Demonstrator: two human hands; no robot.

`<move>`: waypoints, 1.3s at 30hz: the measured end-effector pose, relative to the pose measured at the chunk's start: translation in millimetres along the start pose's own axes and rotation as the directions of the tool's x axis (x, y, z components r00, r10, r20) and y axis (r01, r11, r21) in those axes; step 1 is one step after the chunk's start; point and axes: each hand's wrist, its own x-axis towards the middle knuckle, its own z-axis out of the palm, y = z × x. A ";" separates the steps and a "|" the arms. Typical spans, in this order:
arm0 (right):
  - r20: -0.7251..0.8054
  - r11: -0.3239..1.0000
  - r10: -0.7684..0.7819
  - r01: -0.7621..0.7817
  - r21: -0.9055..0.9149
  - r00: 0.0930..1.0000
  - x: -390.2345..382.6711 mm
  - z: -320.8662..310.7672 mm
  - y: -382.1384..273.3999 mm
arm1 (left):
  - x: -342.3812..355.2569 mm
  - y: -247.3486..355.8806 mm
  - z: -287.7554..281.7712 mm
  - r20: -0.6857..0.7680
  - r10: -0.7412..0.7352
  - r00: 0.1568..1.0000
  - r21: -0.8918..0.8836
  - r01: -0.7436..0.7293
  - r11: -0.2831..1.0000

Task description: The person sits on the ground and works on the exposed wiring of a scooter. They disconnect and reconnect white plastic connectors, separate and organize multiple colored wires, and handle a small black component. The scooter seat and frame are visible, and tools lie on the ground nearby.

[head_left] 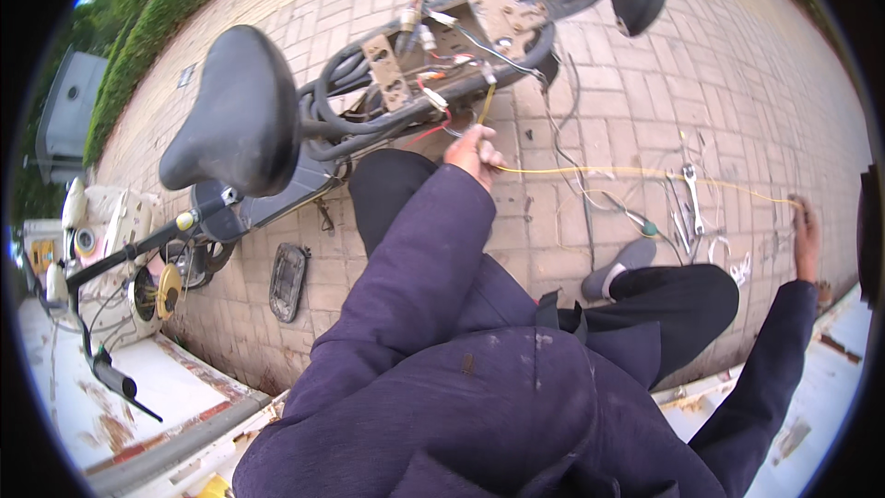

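Below the scooter's open wiring, your left hand pinches a taut yellow wire whose far end your outstretched right hand grips.

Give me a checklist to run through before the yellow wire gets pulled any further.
1. Left hand pinches the yellow wire near the scooter's open wiring bay: ok.
2. Right hand holds the wire's far end at the paving: ok.
3. Wire runs taut, no kinks: ok.
4. Wire's path free of loose cables and wrenches: not ok, it crosses over them.
5. Wire's inner end free in the bay: cannot tell.
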 end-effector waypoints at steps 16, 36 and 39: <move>-0.570 0.871 0.481 -0.287 0.399 0.667 13.0 -187.9 -9.3 | 15.5 1.8 -21.2 -0.021 0.048 0.999 0.246 -0.041 0.969; 0.538 0.881 -0.369 0.469 -0.057 0.758 -49.2 183.6 -338.1 | -103.7 -5.7 69.8 0.552 0.134 0.823 0.528 -0.469 0.708; 0.280 0.898 -0.415 0.439 -0.026 0.866 -25.8 175.6 -264.6 | -113.1 26.5 59.7 0.421 0.256 0.870 0.411 -0.435 0.801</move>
